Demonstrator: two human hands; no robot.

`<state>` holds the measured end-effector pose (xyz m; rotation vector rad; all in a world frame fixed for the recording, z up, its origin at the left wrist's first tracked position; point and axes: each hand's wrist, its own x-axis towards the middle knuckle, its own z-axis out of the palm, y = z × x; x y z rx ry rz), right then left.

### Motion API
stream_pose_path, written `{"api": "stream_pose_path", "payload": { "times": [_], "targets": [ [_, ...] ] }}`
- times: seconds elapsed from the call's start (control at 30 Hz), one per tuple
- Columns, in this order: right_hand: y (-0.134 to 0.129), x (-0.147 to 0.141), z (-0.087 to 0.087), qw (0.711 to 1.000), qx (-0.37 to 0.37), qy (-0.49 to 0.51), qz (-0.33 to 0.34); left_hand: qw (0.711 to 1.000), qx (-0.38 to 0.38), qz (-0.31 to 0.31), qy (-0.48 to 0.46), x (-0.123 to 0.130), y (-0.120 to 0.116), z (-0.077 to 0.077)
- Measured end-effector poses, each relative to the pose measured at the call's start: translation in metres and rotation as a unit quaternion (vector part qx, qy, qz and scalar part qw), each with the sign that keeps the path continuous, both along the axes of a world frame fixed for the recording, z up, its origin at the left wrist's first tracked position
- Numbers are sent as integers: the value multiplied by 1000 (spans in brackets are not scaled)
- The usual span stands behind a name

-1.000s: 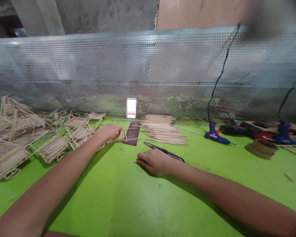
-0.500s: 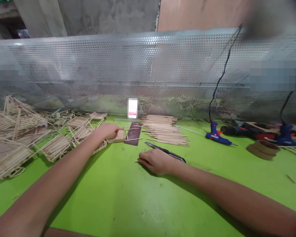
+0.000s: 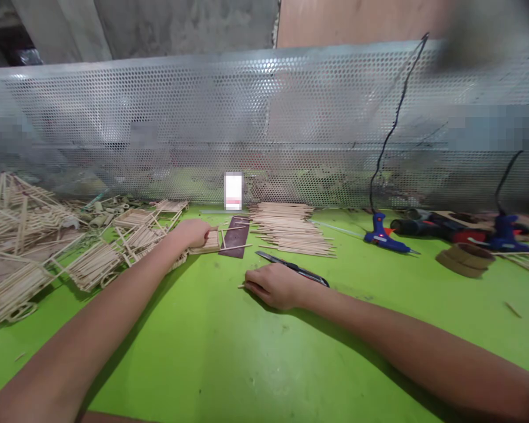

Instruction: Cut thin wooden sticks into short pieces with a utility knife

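Note:
My left hand (image 3: 194, 232) is closed at the near-left end of a small model made of thin wooden sticks (image 3: 206, 244). Its fingertips press on the model's upper part, and some of them are hidden. Two long sticks of this model reach right over a dark brown rectangular sheet (image 3: 234, 241). My right hand (image 3: 271, 286) rests on the green table (image 3: 247, 358), fingers curled together. A short stick end (image 3: 241, 286) pokes out from under them. Just behind that hand lies a utility knife (image 3: 293, 268) with its blade pointing left.
A pile of loose sticks (image 3: 291, 229) lies beyond the knife. Several stick models (image 3: 94, 264) crowd the left. To the right are a blue glue gun (image 3: 385, 234), another glue gun (image 3: 506, 232) and a tape roll (image 3: 466, 260). A perforated metal panel (image 3: 194, 129) stands behind.
The camera view has shifted slightly, so everything sits a little further left and higher. Both hands keep nearly the same pose and place on the table.

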<state>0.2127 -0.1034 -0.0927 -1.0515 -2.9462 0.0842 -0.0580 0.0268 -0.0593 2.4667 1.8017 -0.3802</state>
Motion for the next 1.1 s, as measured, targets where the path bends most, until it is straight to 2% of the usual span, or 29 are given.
{"api": "stream_pose_path", "payload": {
  "times": [0.33,0.6,0.77,1.1],
  "targets": [
    [-1,-1,2,1000,5,-11,-2,1000,-20,13,16,3,4,-1],
    [0,0,0,1000,7,-2,1,1000,8,-18,6,5,2,-1],
    [-1,-1,2,1000,-1,-2,1,999,31,-20,0,5,3,-5],
    [0,0,-1,1000,2,2,4,999,21,-28,-18,5,8,-13]
  ]
}}
